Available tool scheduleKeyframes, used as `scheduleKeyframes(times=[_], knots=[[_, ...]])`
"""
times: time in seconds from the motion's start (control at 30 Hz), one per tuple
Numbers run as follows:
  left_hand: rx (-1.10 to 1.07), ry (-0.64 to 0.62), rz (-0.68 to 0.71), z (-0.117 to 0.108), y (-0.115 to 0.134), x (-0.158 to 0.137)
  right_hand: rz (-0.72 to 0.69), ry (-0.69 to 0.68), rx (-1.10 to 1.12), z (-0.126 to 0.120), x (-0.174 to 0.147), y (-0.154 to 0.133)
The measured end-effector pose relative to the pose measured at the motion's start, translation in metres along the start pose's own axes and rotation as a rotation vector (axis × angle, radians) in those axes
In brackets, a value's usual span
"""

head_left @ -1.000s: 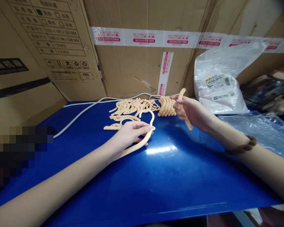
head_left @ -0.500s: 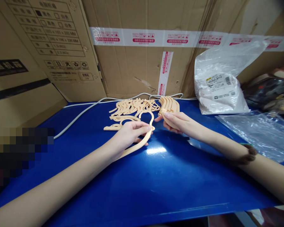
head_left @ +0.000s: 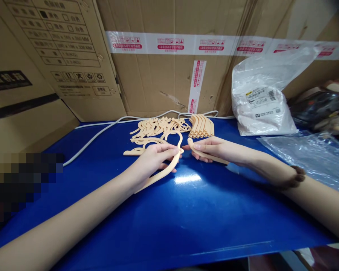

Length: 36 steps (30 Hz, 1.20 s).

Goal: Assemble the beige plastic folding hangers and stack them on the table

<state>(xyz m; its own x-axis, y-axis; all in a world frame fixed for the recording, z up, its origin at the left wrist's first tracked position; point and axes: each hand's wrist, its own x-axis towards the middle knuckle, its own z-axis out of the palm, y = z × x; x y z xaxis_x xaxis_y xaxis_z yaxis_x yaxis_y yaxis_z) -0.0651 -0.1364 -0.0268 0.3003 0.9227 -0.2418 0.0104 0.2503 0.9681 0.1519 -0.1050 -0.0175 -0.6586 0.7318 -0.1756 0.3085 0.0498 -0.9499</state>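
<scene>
Left hand (head_left: 159,155) pinched hooked piece (head_left: 169,168) below its hook, likely for steadiness | right hand (head_left: 213,148) grasped curved strip (head_left: 197,152), end exposed, apparently for alignment.

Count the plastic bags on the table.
2: the labelled bag, upright at back right, and the clear bag, lying flat in front of it. Others may be hidden; the dark bundle at far right is unclear.

Seemingly a workshop corner here, blue worktop (head_left: 164,222), printed cardboard cartons (head_left: 70,34), stacked hanger pieces (head_left: 201,126), labelled plastic bag (head_left: 261,109)
</scene>
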Motion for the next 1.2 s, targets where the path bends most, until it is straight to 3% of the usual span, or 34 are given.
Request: scheduleKeyframes(times=[0.2, 0.4, 0.67, 1.2], knots=[[-0.007, -0.001, -0.002, 0.001, 0.000, 0.000, 0.052, -0.059, 0.092, -0.001, -0.003, 0.002], [-0.004, -0.010, 0.013, 0.001, 0.000, 0.001, -0.063, -0.176, -0.190, 0.002, -0.005, -0.005], [-0.023, -0.009, 0.013, 0.000, -0.001, 0.000, -0.147, -0.013, -0.491, 0.009, -0.004, -0.006], [0.018, -0.128, -0.027, -0.002, 0.003, -0.001, -0.293, 0.086, -0.784, 0.014, -0.006, -0.004]])
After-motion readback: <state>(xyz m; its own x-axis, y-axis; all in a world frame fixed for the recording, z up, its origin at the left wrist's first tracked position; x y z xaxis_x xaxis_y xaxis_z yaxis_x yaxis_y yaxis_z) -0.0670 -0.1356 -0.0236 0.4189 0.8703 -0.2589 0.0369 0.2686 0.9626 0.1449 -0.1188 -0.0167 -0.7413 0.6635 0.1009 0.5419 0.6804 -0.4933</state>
